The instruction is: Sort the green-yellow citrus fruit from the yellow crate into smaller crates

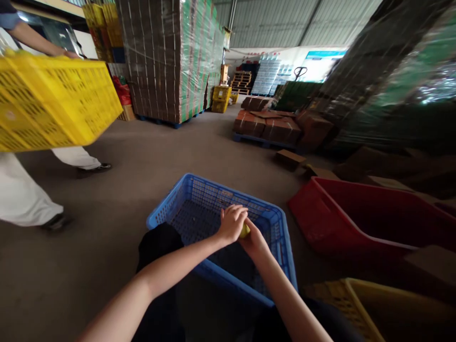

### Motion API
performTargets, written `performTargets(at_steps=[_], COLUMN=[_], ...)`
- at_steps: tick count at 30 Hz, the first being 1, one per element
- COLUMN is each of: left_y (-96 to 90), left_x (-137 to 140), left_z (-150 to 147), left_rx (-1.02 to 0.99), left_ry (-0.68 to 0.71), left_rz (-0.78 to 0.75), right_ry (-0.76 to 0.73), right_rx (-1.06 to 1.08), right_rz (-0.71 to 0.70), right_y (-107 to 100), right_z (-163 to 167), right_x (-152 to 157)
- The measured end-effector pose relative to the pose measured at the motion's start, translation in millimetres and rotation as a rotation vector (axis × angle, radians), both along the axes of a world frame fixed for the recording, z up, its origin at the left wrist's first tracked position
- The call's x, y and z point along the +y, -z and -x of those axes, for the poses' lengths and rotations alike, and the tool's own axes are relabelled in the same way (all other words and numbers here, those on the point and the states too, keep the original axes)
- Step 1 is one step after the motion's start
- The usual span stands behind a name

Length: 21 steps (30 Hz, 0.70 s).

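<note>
Yellow-green object [244, 231] is resting between the two bare hands, above the inside of the blue crate [231, 190], and only a small part of it is showing. The left hand [232, 223] is covering it from the upper left side, with the fingers bending over its top and reaching toward the other hand. The right hand [255, 240] is supporting it from the right side and from below. Both hands are touching each other and are holding the object together in a narrow grip, but how hard they are pressing I cannot tell. The blue crate is standing on the floor [121, 199] in front of the person, and a dark-clothed leg [160, 247] is overlapping its left near corner in the view. To the right of this crate, a red bin [302, 223] is standing just beside it, and nearer to the person a yellow crate [338, 301] is partly showing. At the left, another person in white trousers [21, 194] is carrying a big yellow basket [71, 99], with one hand at its upper edge. Farther away, brown cartons [267, 126] are lying on a blue pallet, and a tall wrapped stack [153, 61] is rising behind the yellow basket.
</note>
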State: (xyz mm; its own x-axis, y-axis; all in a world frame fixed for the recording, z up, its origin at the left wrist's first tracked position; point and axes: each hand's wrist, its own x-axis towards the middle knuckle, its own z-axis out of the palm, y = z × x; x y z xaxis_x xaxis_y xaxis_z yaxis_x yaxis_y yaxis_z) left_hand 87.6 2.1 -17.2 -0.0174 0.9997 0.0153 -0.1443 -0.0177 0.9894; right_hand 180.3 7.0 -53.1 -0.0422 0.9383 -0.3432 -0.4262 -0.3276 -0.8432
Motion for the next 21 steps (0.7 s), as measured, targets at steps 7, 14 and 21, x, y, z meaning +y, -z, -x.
performTargets(at_steps=[7, 14, 21], left_y=[16.5, 16.4, 7.9], left_x=[12, 8, 5], left_z=[-4, -4, 4], left_rx=[-0.107, -0.184, -0.464], left_ry=[0.010, 0.079, 0.266], left_rz=[0.248, 0.390, 0.743], right_ry=[0.042, 0.022, 0.071], right_rx=[0.022, -0.078, -0.600], right_rz=[0.127, 0.038, -0.472], right_y=[-10, -15, -22], right_z=[-12, -16, -14], right_x=[-3, -7, -25])
